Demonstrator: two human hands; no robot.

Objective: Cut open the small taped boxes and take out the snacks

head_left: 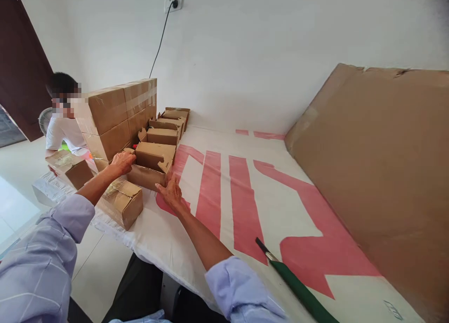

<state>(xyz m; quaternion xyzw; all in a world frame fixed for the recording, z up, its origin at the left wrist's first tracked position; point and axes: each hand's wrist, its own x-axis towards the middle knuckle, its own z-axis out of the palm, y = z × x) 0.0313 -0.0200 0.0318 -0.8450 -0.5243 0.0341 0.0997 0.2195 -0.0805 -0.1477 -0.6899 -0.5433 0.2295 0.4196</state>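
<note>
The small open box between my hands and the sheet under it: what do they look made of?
Small open box: plain brown cardboard, matte, with die-cut tab flaps. Sheet: likely thin plastic or coated banner, white with red print, faint sheen; cannot be sure.

Single head view. Looks forward and down, angled left across the surface (pixel 245 197) toward the wall (pixel 263 56). Own forearms near, at lower frame; box stack (pixel 119 117) farther off at left. No second view.
</note>
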